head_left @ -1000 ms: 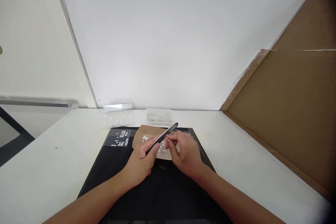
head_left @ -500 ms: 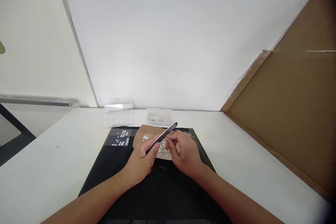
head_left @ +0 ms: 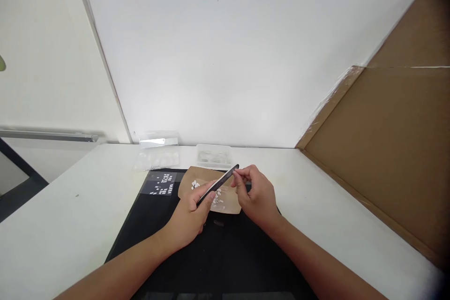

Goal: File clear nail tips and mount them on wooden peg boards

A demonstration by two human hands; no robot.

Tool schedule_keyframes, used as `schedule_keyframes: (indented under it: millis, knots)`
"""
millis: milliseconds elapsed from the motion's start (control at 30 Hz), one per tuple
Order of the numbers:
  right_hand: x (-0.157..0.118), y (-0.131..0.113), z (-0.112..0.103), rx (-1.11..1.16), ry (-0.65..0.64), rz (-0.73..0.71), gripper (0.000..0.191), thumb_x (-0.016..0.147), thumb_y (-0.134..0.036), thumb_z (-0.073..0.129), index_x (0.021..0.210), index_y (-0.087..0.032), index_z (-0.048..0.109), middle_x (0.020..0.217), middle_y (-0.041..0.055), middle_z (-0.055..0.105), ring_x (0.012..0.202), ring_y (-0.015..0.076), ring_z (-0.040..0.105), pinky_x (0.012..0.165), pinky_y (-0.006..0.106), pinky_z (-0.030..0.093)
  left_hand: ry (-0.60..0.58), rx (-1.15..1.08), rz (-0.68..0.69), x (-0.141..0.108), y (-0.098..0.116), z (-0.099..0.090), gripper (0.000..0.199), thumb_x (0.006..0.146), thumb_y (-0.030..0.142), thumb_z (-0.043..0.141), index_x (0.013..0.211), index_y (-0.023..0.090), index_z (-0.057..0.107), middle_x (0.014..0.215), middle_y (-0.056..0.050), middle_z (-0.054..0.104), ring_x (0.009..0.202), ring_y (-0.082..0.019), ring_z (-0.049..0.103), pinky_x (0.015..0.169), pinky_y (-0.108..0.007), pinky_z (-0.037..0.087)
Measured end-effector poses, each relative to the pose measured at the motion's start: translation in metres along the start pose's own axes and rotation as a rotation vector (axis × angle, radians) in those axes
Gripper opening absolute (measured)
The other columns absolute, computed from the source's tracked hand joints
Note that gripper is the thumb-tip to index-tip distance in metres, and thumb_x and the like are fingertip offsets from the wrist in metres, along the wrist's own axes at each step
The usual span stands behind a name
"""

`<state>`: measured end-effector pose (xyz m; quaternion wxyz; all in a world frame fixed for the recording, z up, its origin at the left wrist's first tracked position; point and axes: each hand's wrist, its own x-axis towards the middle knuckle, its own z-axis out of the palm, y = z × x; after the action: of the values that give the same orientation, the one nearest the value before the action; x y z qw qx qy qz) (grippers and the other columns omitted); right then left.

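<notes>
A slim dark stick like a nail file [head_left: 221, 182] slants up to the right, with my left hand [head_left: 192, 209] closed round its lower end. The fingers of my right hand [head_left: 255, 191] are pinched together at its upper tip; whatever they hold is too small to make out. Beneath the stick lies a brown sheet [head_left: 186, 183] bearing small white pieces [head_left: 217, 198], partly hidden by my left hand. Left of the sheet, a dark card [head_left: 149, 185] carries several little white rectangles.
A black mat [head_left: 225, 262] lies on the white table [head_left: 70, 211]. Behind it are a lidded clear box [head_left: 213, 155] and an open clear case [head_left: 158, 155] by the wall. A large cardboard panel [head_left: 393, 140] stands on the right.
My right hand has moved up and to the right along the stick to its tip, uncovering more of the brown sheet. My left hand and the stick have hardly moved.
</notes>
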<state>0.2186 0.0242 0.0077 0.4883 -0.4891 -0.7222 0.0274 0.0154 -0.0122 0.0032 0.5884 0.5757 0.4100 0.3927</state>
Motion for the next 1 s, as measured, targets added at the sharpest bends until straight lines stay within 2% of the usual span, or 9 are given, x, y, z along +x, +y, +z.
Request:
schedule_keyframes:
  millis: [133, 233, 333, 433, 567, 700, 1000]
  knots:
    - [-0.005, -0.004, 0.003, 0.015, -0.039, -0.082, 0.009, 0.103, -0.028, 0.054, 0.095, -0.024, 0.056, 0.076, -0.0032, 0.071, 0.066, 0.0171, 0.065, 0.073, 0.034, 0.046, 0.008, 0.025, 0.017, 0.001, 0.001, 0.0, 0.067, 0.102, 0.057, 0.053, 0.159, 0.022, 0.045, 0.05, 0.011, 0.03, 0.04, -0.006, 0.025, 0.036, -0.014, 0.03]
    - [-0.011, -0.011, 0.005, 0.034, -0.127, -0.206, 0.008, 0.102, -0.022, 0.055, 0.094, -0.024, 0.056, 0.075, -0.0038, 0.07, 0.069, 0.0165, 0.066, 0.079, 0.035, 0.045, 0.016, 0.028, 0.039, 0.002, 0.001, -0.001, 0.066, 0.102, 0.056, 0.054, 0.157, 0.02, 0.047, 0.05, 0.011, 0.031, 0.04, -0.006, 0.026, 0.035, -0.015, 0.032]
    - [-0.014, -0.016, 0.006, 0.06, -0.196, -0.269, 0.006, 0.101, -0.02, 0.055, 0.097, -0.023, 0.055, 0.075, -0.0045, 0.071, 0.069, 0.0157, 0.066, 0.082, 0.035, 0.045, 0.016, 0.027, 0.049, 0.002, 0.001, -0.001, 0.065, 0.102, 0.056, 0.053, 0.156, 0.019, 0.048, 0.049, 0.011, 0.032, 0.039, -0.006, 0.027, 0.035, -0.016, 0.031]
    - [-0.013, -0.015, 0.005, 0.014, -0.146, -0.234, 0.008, 0.101, -0.022, 0.055, 0.094, -0.024, 0.057, 0.075, -0.003, 0.071, 0.069, 0.017, 0.066, 0.079, 0.035, 0.045, 0.01, 0.032, 0.045, 0.001, 0.001, -0.001, 0.065, 0.103, 0.056, 0.053, 0.156, 0.019, 0.048, 0.049, 0.011, 0.031, 0.039, -0.006, 0.027, 0.035, -0.016, 0.031]
    - [-0.005, -0.008, 0.002, -0.022, -0.024, -0.092, 0.01, 0.103, -0.028, 0.054, 0.095, -0.024, 0.058, 0.076, -0.0009, 0.072, 0.067, 0.0184, 0.065, 0.072, 0.034, 0.046, 0.008, 0.024, 0.024, 0.001, 0.0, -0.001, 0.068, 0.102, 0.057, 0.053, 0.158, 0.019, 0.045, 0.05, 0.011, 0.031, 0.04, -0.006, 0.025, 0.035, -0.015, 0.029]
    - [-0.001, -0.003, 0.0, 0.003, 0.007, -0.013, 0.01, 0.103, -0.032, 0.055, 0.098, -0.025, 0.057, 0.077, -0.0007, 0.072, 0.066, 0.0192, 0.066, 0.069, 0.034, 0.047, 0.009, 0.023, 0.011, 0.001, 0.0, 0.0, 0.069, 0.102, 0.058, 0.053, 0.159, 0.021, 0.044, 0.051, 0.01, 0.032, 0.04, -0.006, 0.026, 0.035, -0.015, 0.029]
    - [-0.015, -0.018, 0.007, 0.04, -0.158, -0.245, 0.007, 0.102, -0.022, 0.054, 0.095, -0.023, 0.057, 0.075, -0.0018, 0.072, 0.069, 0.0172, 0.066, 0.081, 0.036, 0.046, 0.016, 0.053, 0.046, 0.001, 0.003, 0.0, 0.063, 0.103, 0.056, 0.052, 0.155, 0.02, 0.049, 0.05, 0.01, 0.033, 0.039, -0.006, 0.028, 0.035, -0.015, 0.031]
